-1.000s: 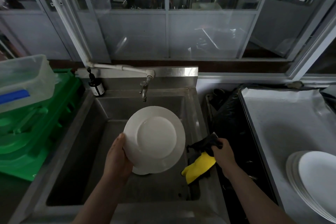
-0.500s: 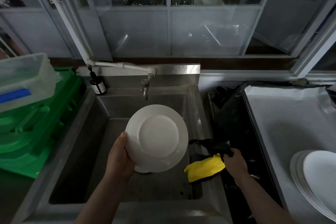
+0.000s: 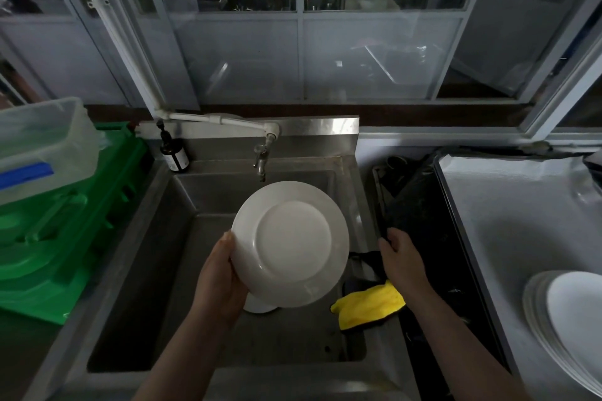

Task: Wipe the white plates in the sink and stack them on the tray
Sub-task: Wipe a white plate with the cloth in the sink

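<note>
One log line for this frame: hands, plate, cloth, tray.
left hand: holds plate over sink | right hand: open, above cloth on sink rim | tray: plate stack

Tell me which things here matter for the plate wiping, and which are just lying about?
Part of the job: plate held by the left hand, yellow cloth, sink, stacked plates, tray, right hand.

Just lying about: dark bottle, green crates, clear tub, tap.

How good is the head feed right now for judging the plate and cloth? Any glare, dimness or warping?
Head view: dim overall, the sink basin and the gap to its right nearly black; the held plate reads clearly, no glare on it; the yellow cloth is clear, its dark part is lost in shadow; reflections streak the window glass; wide-angle bending curves the frame edges.
</note>
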A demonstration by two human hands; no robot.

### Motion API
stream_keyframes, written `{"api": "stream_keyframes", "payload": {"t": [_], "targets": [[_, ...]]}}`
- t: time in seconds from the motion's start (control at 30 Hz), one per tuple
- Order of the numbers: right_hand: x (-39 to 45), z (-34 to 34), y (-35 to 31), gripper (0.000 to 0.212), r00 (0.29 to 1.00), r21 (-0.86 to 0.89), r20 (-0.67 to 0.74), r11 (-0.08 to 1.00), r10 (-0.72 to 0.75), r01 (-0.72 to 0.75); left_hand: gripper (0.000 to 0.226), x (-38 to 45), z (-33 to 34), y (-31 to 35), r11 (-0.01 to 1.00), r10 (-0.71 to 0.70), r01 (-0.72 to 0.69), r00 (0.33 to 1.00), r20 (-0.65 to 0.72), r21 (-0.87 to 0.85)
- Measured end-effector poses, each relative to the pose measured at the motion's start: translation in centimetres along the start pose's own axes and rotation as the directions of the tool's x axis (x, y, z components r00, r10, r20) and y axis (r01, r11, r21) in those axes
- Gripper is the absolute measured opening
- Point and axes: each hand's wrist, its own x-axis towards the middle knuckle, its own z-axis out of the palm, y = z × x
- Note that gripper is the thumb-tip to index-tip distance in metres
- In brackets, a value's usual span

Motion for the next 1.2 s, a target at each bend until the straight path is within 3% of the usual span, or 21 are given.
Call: {"api": "stream_keyframes", "payload": {"t": [0.17, 0.23, 0.33, 0.4, 0.63, 0.73, 0.87, 1.0, 1.1, 1.2], "targets": [[-1.5, 2.1, -4.9, 0.039, 0.992, 0.291, 0.118, 0.954, 0.037, -0.070, 0.039, 0.0, -0.2, -0.1, 1.000, -0.015, 0.015, 1.000, -0.019, -0.011], [-2.1, 2.8, -5.6, 0.045, 0.980, 0.337, 0.191, 0.935, 0.048, -0.111, 0.040, 0.0, -0.3, -0.2, 1.000, -0.016, 0.016, 1.000, -0.023, -0.003], [-2.8, 3.3, -6.5, 0.026, 0.978, 0.346, 0.206, 0.933, 0.029, -0.100, 0.040, 0.0, -0.3, -0.2, 1.000, -0.025, 0.025, 0.999, -0.034, 0.012], [-2.7, 3.4, -6.7, 0.024, 0.979, 0.378, 0.200, 0.919, 0.033, -0.108, 0.040, 0.0, -0.3, -0.2, 0.999, -0.014, 0.015, 0.999, -0.029, 0.031], [-3.7, 4.0, -7.1, 0.026, 0.966, 0.465, 0.245, 0.863, 0.087, -0.196, 0.027, -0.8, -0.1, -0.6, 0.928, 0.218, -0.196, 0.975, -0.037, 0.317], [-4.1, 4.2, -6.9, 0.026, 0.959, 0.481, 0.267, 0.849, 0.096, -0.219, 0.029, -1.1, 0.1, -0.8, 0.887, 0.264, -0.209, 0.961, -0.082, 0.412], [-4.0, 4.3, -6.7, 0.030, 0.977, 0.568, 0.202, 0.805, 0.070, -0.175, 0.043, -2.2, 1.4, -0.8, 0.944, 0.134, -0.080, 0.980, -0.148, 0.320], [-3.7, 4.1, -6.2, 0.033, 0.977, 0.647, 0.205, 0.741, 0.059, -0.180, 0.051, -2.3, 1.5, -1.0, 0.951, 0.156, -0.126, 0.984, -0.085, 0.284], [-3.7, 4.0, -5.7, 0.042, 0.966, 0.697, 0.244, 0.677, 0.085, -0.235, 0.079, -2.1, 0.9, -0.9, 0.968, 0.130, -0.119, 0.991, -0.036, 0.219], [-3.7, 4.2, -5.0, 0.034, 0.949, 0.686, 0.305, 0.672, 0.079, -0.277, 0.073, -2.5, 1.0, -0.5, 0.971, 0.132, -0.131, 0.991, 0.010, 0.199]]}}
